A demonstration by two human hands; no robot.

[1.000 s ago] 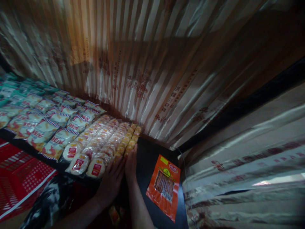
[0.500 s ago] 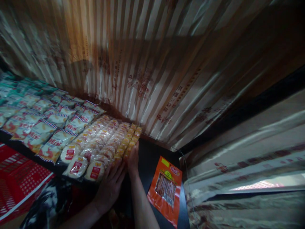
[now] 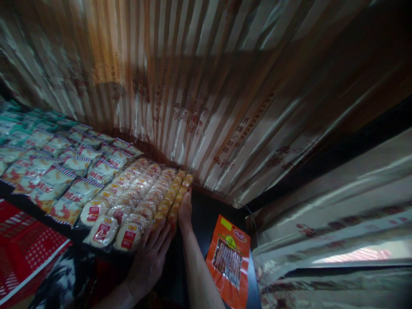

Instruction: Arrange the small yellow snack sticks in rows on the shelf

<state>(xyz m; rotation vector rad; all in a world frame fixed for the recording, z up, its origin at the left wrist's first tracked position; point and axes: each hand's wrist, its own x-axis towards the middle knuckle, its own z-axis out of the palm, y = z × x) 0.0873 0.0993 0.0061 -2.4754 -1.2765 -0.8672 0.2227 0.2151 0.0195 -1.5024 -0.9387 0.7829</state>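
Observation:
My left hand [image 3: 152, 252] lies with stretched fingers against the front end of the rows of small yellow packets [image 3: 169, 198]. Along the right side of those packets my right hand [image 3: 185, 211] rests flat, its palm turned toward them. Neither hand is closed round a packet. Beside the yellow rows, to the left, stand rows of round snacks in clear wrappers with red labels [image 3: 128, 235]. An orange pouch with a clear window [image 3: 228, 257] lies on the black table [image 3: 200, 210], right of my right forearm.
White snack bags with striped edges [image 3: 75, 197] fill the table farther left, with green packs [image 3: 30, 122] beyond them. A red plastic basket [image 3: 24, 244] and a black plastic bag [image 3: 62, 274] are at the lower left. Pleated printed sheeting [image 3: 189, 107] hangs behind the table.
My right hand has shifted slightly up and right along the side of the yellow packets. My left hand stays at their front, its fingers a little lower. The view has tilted slightly.

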